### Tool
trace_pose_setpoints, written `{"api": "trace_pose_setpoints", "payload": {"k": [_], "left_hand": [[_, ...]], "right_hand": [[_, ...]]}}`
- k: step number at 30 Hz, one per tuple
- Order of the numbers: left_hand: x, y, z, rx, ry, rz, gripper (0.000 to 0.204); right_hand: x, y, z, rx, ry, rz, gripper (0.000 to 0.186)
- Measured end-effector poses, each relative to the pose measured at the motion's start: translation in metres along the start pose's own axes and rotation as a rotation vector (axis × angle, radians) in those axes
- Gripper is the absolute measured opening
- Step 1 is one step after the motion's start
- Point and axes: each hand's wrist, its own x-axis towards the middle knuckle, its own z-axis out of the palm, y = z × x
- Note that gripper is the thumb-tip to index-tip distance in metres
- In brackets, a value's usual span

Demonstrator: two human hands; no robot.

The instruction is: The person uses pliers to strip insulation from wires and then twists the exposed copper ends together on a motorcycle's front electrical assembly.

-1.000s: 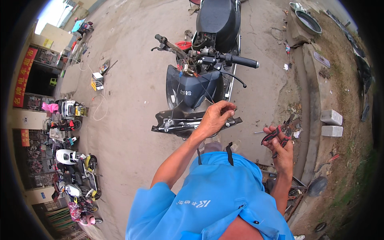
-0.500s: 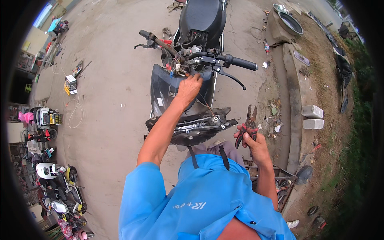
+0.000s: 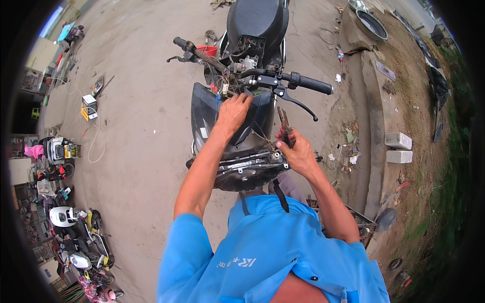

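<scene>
In front of me stands a black scooter (image 3: 257,20) with its front cover opened and wiring (image 3: 222,87) exposed below the handlebar. My left hand (image 3: 234,113) reaches over the dark front panel (image 3: 204,108), fingers closed at the wires; what they pinch is hidden. In my right hand (image 3: 299,153) is a pair of pliers (image 3: 286,129) with red-and-black handles, jaws pointing up towards the brake lever (image 3: 298,102). The loose headlight assembly (image 3: 247,169) hangs low in front of my legs, with a thin wire running up from it.
A red bucket (image 3: 208,50) stands behind the left handlebar grip. On the right run a concrete kerb (image 3: 374,131), two pale blocks (image 3: 398,148) and a round basin (image 3: 372,25). Several parked scooters (image 3: 78,227) line the left side. A metal rack (image 3: 353,217) is beside my right arm.
My right hand has moved up and left with the pliers, from beside my body to near the front panel. My left hand stays at the wiring.
</scene>
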Motion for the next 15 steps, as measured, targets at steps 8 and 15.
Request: {"api": "trace_pose_setpoints", "payload": {"k": [8,15], "left_hand": [[-0.009,-0.020,0.001,-0.317,0.029,-0.126,0.032],[-0.006,-0.020,-0.018,-0.593,-0.001,-0.168,0.028]], "right_hand": [[0.079,0.014,0.047,-0.281,0.047,-0.206,0.036],[0.119,0.010,0.061,-0.466,0.101,-0.434,0.035]]}}
